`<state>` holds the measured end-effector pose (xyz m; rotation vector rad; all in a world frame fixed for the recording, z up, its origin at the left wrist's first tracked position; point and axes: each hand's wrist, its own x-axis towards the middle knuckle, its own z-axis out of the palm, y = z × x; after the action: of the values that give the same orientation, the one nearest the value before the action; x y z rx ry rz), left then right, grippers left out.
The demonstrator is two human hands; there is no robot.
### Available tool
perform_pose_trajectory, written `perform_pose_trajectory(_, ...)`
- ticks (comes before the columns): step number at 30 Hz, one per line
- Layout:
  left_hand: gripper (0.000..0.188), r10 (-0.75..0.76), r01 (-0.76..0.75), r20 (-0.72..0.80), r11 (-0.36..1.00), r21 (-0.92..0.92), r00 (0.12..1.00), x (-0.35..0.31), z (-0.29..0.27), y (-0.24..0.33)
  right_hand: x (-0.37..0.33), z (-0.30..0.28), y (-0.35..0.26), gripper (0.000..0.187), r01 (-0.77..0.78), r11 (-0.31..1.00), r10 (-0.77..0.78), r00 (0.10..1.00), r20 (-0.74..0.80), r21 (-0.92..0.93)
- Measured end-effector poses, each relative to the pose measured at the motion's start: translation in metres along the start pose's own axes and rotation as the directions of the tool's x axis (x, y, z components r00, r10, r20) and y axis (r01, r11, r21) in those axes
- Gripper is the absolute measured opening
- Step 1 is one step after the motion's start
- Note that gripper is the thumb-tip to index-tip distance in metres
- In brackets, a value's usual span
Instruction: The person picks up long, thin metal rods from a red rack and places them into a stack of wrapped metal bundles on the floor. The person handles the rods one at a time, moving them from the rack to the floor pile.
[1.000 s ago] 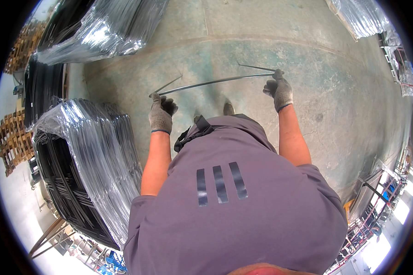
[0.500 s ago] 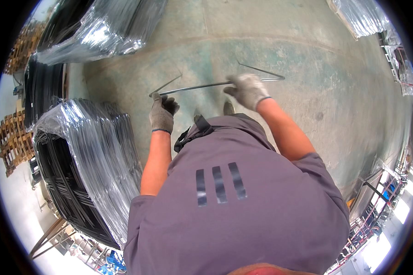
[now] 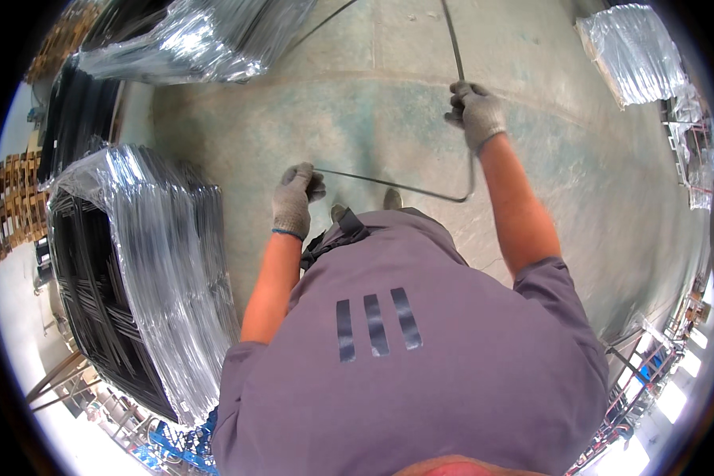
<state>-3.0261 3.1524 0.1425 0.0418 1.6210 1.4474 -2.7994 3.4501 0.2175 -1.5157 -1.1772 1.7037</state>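
A thin dark bent rod (image 3: 389, 183), apparently metal, is held up in front of me over the floor. My left hand (image 3: 295, 197), in a grey knit glove, is closed at one end of its short side. From there the rod runs right to a rounded corner, then turns away from me. My right hand (image 3: 477, 115), gloved likewise, is wrapped round the long side beyond that corner. Past the right hand the rod leaves the picture at the top. Another dark bar shows at the upper left; whether it joins the same rod is out of view.
Close on my left stands a tall stack of dark frames (image 3: 95, 293) under clear plastic wrap (image 3: 163, 262). Another wrapped stack (image 3: 206, 47) lies ahead left, and a wrapped bundle (image 3: 636, 55) far right. Wooden pallets (image 3: 16, 198) are at the left edge. Concrete floor (image 3: 357, 111) lies ahead.
The rod has swung from lying crosswise to pointing away from me. My right hand has moved forward and now grips its long side. My left hand has shifted slightly right.
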Motion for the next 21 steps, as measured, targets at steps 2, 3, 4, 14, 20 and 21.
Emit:
perform_pose_trajectory(2, 0.032, -0.025, 0.022, 0.043, 0.997, 0.074, 0.999, -0.004, 0.001, -0.006, 0.001, 0.014, 0.03, 0.021, -0.06, 0.963, 0.056, 0.998, 0.024, 0.263)
perform_pose_trajectory(3, 0.033, -0.031, 0.025, 0.057, 0.994, 0.109, 0.998, -0.008, 0.004, -0.006, -0.001, 0.026, 0.042, 0.025, -0.055, 0.927, 0.032, 0.997, 0.067, 0.372)
perform_pose_trajectory(4, 0.035, -0.038, 0.027, 0.073, 0.989, 0.145, 0.997, -0.011, 0.007, -0.007, -0.005, 0.038, 0.052, 0.026, -0.041, 0.921, 0.007, 0.996, 0.088, 0.387)
perform_pose_trajectory(14, 0.035, 0.269, -0.171, -0.044, 0.722, 0.67, 0.962, -0.017, -0.023, -0.006, -0.059, 0.101, 0.124, 0.021, -0.368, 0.758, 0.167, 0.908, 0.384, 0.539)
perform_pose_trajectory(20, 0.023, 0.607, -0.459, 0.088, 0.491, 0.74, 0.79, -0.03, -0.021, -0.032, -0.077, 0.084, 0.152, 0.019, -0.447, 0.649, 0.259, 0.891, 0.374, 0.616)
perform_pose_trajectory(21, 0.021, 0.582, -0.468, 0.11, 0.512, 0.72, 0.806, -0.027, -0.024, -0.037, -0.08, 0.079, 0.155, 0.02, -0.466, 0.647, 0.272, 0.881, 0.387, 0.603)
